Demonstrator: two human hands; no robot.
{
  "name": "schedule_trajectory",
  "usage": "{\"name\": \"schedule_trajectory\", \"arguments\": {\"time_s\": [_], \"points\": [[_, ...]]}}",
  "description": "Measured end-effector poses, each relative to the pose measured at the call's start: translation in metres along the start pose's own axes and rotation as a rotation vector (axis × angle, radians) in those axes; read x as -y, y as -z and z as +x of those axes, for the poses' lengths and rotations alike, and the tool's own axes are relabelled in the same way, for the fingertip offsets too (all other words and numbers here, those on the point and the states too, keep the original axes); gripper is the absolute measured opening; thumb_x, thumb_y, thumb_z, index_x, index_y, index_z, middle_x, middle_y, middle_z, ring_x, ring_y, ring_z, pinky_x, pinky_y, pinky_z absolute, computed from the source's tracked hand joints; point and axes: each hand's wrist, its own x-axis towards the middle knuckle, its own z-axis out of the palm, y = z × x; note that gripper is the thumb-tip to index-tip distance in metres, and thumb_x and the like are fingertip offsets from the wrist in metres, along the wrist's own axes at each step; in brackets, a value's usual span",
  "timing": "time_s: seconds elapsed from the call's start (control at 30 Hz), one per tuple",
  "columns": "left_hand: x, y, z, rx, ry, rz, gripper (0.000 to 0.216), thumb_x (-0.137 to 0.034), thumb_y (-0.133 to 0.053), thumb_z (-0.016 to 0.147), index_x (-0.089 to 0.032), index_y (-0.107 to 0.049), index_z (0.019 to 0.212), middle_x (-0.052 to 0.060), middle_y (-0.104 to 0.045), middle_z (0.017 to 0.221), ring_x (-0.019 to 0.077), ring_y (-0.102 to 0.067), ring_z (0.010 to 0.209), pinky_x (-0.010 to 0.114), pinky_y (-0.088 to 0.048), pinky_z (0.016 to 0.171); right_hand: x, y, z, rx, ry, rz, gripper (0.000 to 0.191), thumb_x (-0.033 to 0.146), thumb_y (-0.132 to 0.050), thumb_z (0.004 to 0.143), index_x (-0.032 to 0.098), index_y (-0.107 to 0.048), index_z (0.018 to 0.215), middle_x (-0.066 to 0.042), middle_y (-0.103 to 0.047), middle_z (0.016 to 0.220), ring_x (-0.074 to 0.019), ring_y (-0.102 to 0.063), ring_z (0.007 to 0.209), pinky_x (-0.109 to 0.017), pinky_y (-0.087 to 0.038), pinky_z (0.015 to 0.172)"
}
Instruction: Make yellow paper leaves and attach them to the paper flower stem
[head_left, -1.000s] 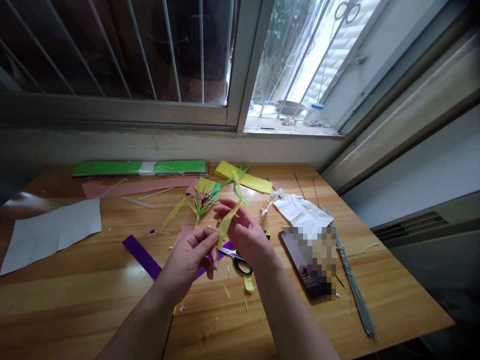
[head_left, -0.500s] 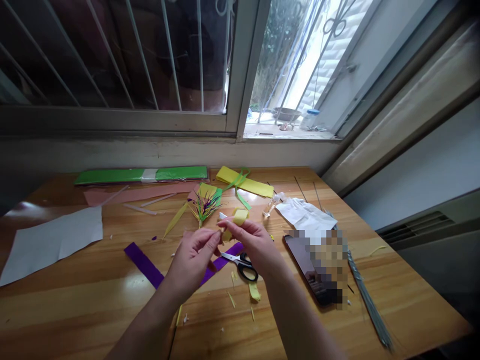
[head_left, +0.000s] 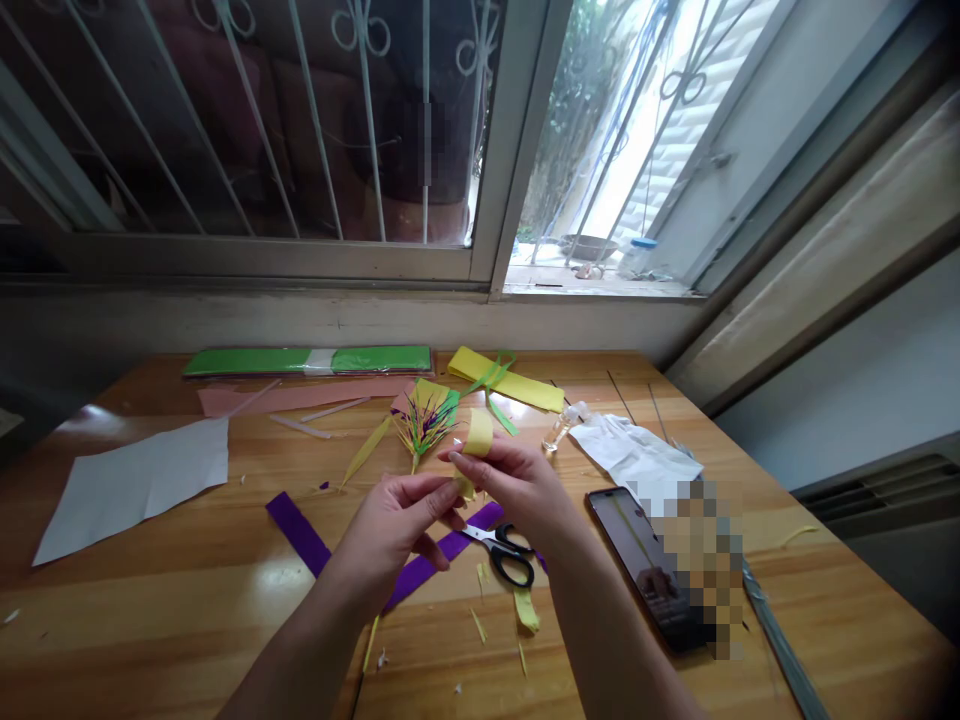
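Observation:
Both my hands meet above the wooden table (head_left: pixel 187 620) and pinch a yellow paper strip (head_left: pixel 478 434). My left hand (head_left: pixel 405 515) grips its lower end with thumb and fingers closed. My right hand (head_left: pixel 517 480) holds the upper part, which is bent over into a loop above the fingers. Under the hands lie black-handled scissors (head_left: pixel 504 551) on a purple paper strip (head_left: pixel 300 532). A fringed yellow, green and purple paper piece (head_left: pixel 425 420) lies just behind the hands.
A phone (head_left: pixel 651 575) lies to the right, beside white paper (head_left: pixel 634 447) and a bundle of thin wires (head_left: pixel 780 640). A white sheet (head_left: pixel 139 485) is at the left. Green (head_left: pixel 307 360), pink (head_left: pixel 300 394) and yellow (head_left: pixel 506 378) papers lie along the window wall. Yellow scraps (head_left: pixel 526 608) dot the near table.
The long yellow strip that stood up from my hands a second ago has been folded down into a short loop. Both hands stayed together; the camera tilted up slightly.

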Motion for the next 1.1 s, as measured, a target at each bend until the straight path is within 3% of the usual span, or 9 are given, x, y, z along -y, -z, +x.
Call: {"name": "schedule_trajectory", "arguments": {"time_s": [0.1, 0.23, 0.53, 0.7, 0.97, 1.1], "points": [[0.0, -0.002, 0.0, -0.04, -0.004, 0.02, 0.024, -0.037, -0.07, 0.069, -0.015, -0.073, 0.079, 0.0, -0.053, 0.06, 0.0083, -0.047, 0.052, 0.015, -0.042, 0.036, -0.001, 0.0, -0.001, 0.032, -0.038, 0.016, 0.016, 0.033, -0.064, 0.077, 0.021, -0.072, 0.083, -0.002, -0.06, 0.078, -0.0131, -0.056, 0.075, -0.025, -0.045, 0.066], [0.002, -0.003, 0.0, -0.088, -0.021, 0.058, 0.022, -0.037, -0.073, 0.064, -0.014, -0.07, 0.065, -0.001, -0.053, 0.055, 0.0074, -0.045, 0.048, 0.016, -0.041, 0.036, -0.001, 0.0, -0.003, 0.101, -0.069, 0.1, 0.016, 0.032, -0.063, 0.078, 0.018, -0.07, 0.08, -0.001, -0.059, 0.071, -0.0113, -0.055, 0.064, -0.025, -0.045, 0.06], [0.004, -0.004, 0.002, -0.072, 0.01, 0.084, 0.03, -0.034, -0.077, 0.057, -0.014, -0.057, 0.047, -0.003, -0.049, 0.048, 0.006, -0.042, 0.042, 0.016, -0.04, 0.035, 0.002, 0.007, -0.004, 0.175, -0.038, 0.033, 0.019, 0.032, -0.061, 0.08, 0.015, -0.07, 0.082, -0.002, -0.063, 0.071, -0.0124, -0.056, 0.068, -0.026, -0.045, 0.064], [0.004, -0.005, 0.001, -0.056, 0.033, 0.084, 0.027, -0.032, -0.076, 0.059, -0.014, -0.058, 0.05, -0.004, -0.047, 0.051, 0.0066, -0.043, 0.045, 0.016, -0.04, 0.035, 0.0, 0.01, -0.005, 0.17, -0.045, -0.015, 0.019, 0.032, -0.061, 0.08, 0.015, -0.069, 0.082, -0.002, -0.064, 0.069, -0.0125, -0.057, 0.067, -0.025, -0.047, 0.062], [-0.002, -0.001, -0.004, 0.074, 0.03, 0.216, 0.023, -0.037, -0.066, 0.07, -0.014, -0.069, 0.071, 0.002, -0.054, 0.065, 0.0121, -0.05, 0.059, 0.017, -0.043, 0.036, 0.0, 0.018, -0.005, 0.172, -0.029, -0.137, 0.02, 0.035, -0.061, 0.081, 0.018, -0.07, 0.083, -0.002, -0.063, 0.075, -0.012, -0.057, 0.069, -0.023, -0.047, 0.058], [-0.001, -0.001, -0.003, 0.09, 0.062, 0.226, 0.025, -0.039, -0.066, 0.07, -0.014, -0.067, 0.066, 0.002, -0.053, 0.063, 0.0113, -0.05, 0.055, 0.017, -0.042, 0.035, 0.003, 0.021, -0.005, 0.205, -0.027, -0.142, 0.018, 0.033, -0.06, 0.081, 0.018, -0.07, 0.083, -0.001, -0.061, 0.071, -0.0111, -0.055, 0.066, -0.022, -0.046, 0.055]]}}
